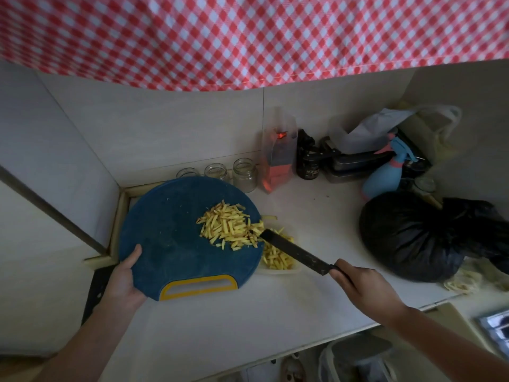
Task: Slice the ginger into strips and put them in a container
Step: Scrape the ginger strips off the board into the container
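1. Left hand (125,277) grips the blue cutting board (170,238) at its near-left edge, thumb on top, fingers hidden beneath.
2. Right hand (363,288) is curled round the knife (294,250) handle.
3. Black jar (308,164) label is too blurred to read.
4. The blade's long axis runs from the handle toward far-left. Its tip is at the ginger strips (228,228) piled at the board's right edge, which overlaps the container (278,260) holding more strips.

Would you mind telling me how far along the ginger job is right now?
Done: the ginger strips lie cut on the blue cutting board; no whole piece shows, and some strips already sit in the container. In hand: the left hand holds the board's edge over the container while the right hand holds the knife at the pile's edge. Left: most of the pile is not yet in the container.
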Demonstrator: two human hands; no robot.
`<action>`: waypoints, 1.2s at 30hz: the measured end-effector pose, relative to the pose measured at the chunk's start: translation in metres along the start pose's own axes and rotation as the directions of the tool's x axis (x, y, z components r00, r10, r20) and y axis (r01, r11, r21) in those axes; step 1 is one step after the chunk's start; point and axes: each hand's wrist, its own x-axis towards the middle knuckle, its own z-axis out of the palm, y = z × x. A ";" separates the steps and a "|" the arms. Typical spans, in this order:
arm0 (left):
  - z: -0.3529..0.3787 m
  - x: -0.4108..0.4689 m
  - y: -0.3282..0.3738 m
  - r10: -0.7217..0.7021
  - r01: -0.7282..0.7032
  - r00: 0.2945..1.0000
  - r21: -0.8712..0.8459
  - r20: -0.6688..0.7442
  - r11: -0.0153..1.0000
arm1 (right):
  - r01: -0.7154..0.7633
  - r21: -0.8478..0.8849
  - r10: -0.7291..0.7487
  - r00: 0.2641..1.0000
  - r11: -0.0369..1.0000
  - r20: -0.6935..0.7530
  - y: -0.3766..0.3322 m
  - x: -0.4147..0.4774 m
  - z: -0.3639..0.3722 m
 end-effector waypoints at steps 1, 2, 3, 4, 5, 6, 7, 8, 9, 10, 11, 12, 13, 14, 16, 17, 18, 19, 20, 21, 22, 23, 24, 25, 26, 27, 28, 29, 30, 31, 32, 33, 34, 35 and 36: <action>-0.001 -0.001 0.000 -0.011 0.011 1.000 -0.001 0.002 1.000 | -0.020 0.029 0.020 1.000 0.999 -0.015 -0.002 0.004 -0.001; -0.003 -0.001 0.000 -0.018 0.018 1.000 0.002 0.001 1.000 | -0.044 0.061 0.046 0.999 0.997 -0.028 -0.003 0.008 -0.002; -0.003 -0.002 0.001 -0.023 0.023 1.000 0.005 0.000 1.000 | -0.068 0.090 0.071 0.997 0.994 -0.040 -0.004 0.012 -0.004; -0.004 -0.002 0.002 -0.026 0.026 1.000 0.011 -0.005 1.000 | -0.089 0.113 0.095 0.994 0.990 -0.047 -0.005 0.016 -0.006; -0.003 -0.003 0.002 -0.027 0.027 1.000 0.016 -0.005 1.000 | -0.105 0.134 0.112 0.992 0.985 -0.048 -0.006 0.020 -0.009; -0.003 -0.004 0.002 -0.024 0.024 1.000 0.013 -0.014 1.000 | -0.118 0.147 0.127 0.991 0.982 -0.049 -0.008 0.024 -0.011; -0.002 -0.004 0.002 -0.020 0.020 0.999 0.003 -0.026 1.000 | -0.129 0.151 0.138 0.989 0.980 -0.050 -0.012 0.029 -0.011; 0.000 -0.004 0.002 -0.016 0.016 0.999 -0.005 -0.036 1.000 | -0.136 0.163 0.146 0.988 0.977 -0.050 -0.019 0.034 -0.012; 0.003 -0.005 0.001 -0.015 0.015 0.999 -0.008 -0.036 1.000 | -0.146 0.182 0.155 0.987 0.972 -0.040 -0.029 0.039 -0.010; 0.006 -0.005 0.000 -0.014 0.013 0.999 -0.009 -0.031 1.000 | -0.153 0.216 0.159 0.987 0.964 -0.014 -0.040 0.044 -0.008; 0.010 -0.006 -0.002 -0.011 0.010 1.000 -0.008 -0.025 1.000 | -0.152 0.261 0.152 0.988 0.953 0.021 -0.054 0.049 -0.006; 0.013 -0.006 -0.005 -0.005 0.005 1.000 -0.003 -0.017 1.000 | -0.144 0.305 0.132 0.989 0.941 0.058 -0.070 0.053 -0.003; 0.017 -0.008 -0.008 -0.001 0.001 1.000 0.005 -0.001 1.000 | -0.131 0.341 0.107 0.990 0.931 0.090 -0.087 0.056 0.000; 0.021 -0.009 -0.011 -0.001 0.001 1.000 0.012 0.012 1.000 | -0.115 0.366 0.078 0.990 0.923 0.114 -0.103 0.059 0.003; 0.027 -0.012 -0.015 -0.001 0.000 1.000 0.021 0.015 1.000 | -0.077 0.393 0.026 0.991 0.916 0.133 -0.131 0.062 0.012; 0.030 -0.013 -0.016 -0.003 0.003 1.000 0.027 0.013 1.000 | -0.061 0.395 0.008 0.991 0.916 0.136 -0.141 0.063 0.017; 0.030 -0.014 -0.017 -0.007 0.007 1.000 0.029 0.005 1.000 | -0.049 0.395 -0.006 0.991 0.917 0.137 -0.149 0.063 0.023; 0.031 -0.015 -0.018 -0.014 0.014 1.000 0.027 -0.001 1.000 | -0.040 0.394 -0.016 0.990 0.918 0.139 -0.154 0.062 0.028; 0.030 -0.015 -0.019 -0.016 0.016 1.000 0.026 -0.007 1.000 | -0.038 0.390 -0.018 0.990 0.920 0.140 -0.156 0.061 0.033; 0.030 -0.016 -0.019 -0.012 0.013 1.000 0.026 -0.008 1.000 | -0.041 0.378 -0.013 0.990 0.925 0.139 -0.155 0.058 0.037; 0.029 -0.018 -0.019 -0.005 0.006 1.000 0.026 -0.006 1.000 | -0.049 0.358 -0.001 0.990 0.933 0.138 -0.153 0.055 0.041; 0.029 -0.019 -0.019 -0.001 0.001 1.000 0.024 -0.002 1.000 | -0.055 0.330 0.010 0.991 0.943 0.136 -0.149 0.052 0.044; 0.028 -0.020 -0.018 0.002 -0.002 1.000 0.023 0.002 1.000 | -0.057 0.299 0.017 0.991 0.953 0.133 -0.145 0.049 0.047; 0.027 -0.022 -0.017 0.004 -0.004 1.000 0.020 0.006 1.000 | -0.055 0.270 0.020 0.991 0.961 0.131 -0.140 0.045 0.049; 0.025 -0.022 -0.017 0.002 -0.002 1.000 0.018 0.009 1.000 | -0.053 0.245 0.020 0.991 0.968 0.132 -0.136 0.042 0.051; 0.022 -0.023 -0.017 -0.002 0.002 1.000 0.014 0.006 1.000 | -0.049 0.221 0.018 0.990 0.974 0.137 -0.131 0.039 0.052; 0.019 -0.023 -0.017 -0.007 0.007 1.000 0.010 -0.002 1.000 | -0.044 0.199 0.015 0.990 0.979 0.143 -0.127 0.036 0.052; 0.017 -0.024 -0.018 -0.013 0.013 1.000 0.005 -0.006 1.000 | -0.038 0.182 0.011 0.989 0.983 0.148 -0.123 0.032 0.052; 0.015 -0.024 -0.019 -0.016 0.016 1.000 0.000 -0.010 1.000 | -0.035 0.172 0.009 0.988 0.984 0.152 -0.119 0.029 0.052; 0.013 -0.024 -0.020 -0.021 0.021 1.000 -0.005 -0.007 1.000 | -0.034 0.168 0.009 0.989 0.985 0.151 -0.115 0.026 0.053; 0.011 -0.024 -0.021 -0.023 0.023 1.000 -0.008 -0.005 1.000 | -0.037 0.162 0.013 0.989 0.986 0.148 -0.111 0.023 0.053; 0.010 -0.024 -0.021 -0.021 0.021 1.000 -0.006 -0.003 1.000 | -0.041 0.152 0.019 0.989 0.987 0.145 -0.108 0.020 0.053; 0.008 -0.024 -0.022 -0.016 0.016 1.000 -0.004 -0.003 1.000 | -0.046 0.140 0.026 0.990 0.989 0.142 -0.105 0.018 0.054; 0.008 -0.024 -0.022 -0.013 0.013 1.000 -0.005 -0.003 1.000 | -0.048 0.127 0.030 0.990 0.991 0.138 -0.102 0.016 0.054; 0.008 -0.024 -0.022 -0.013 0.013 1.000 -0.006 -0.005 1.000 | -0.045 0.118 0.029 0.990 0.992 0.136 -0.099 0.015 0.055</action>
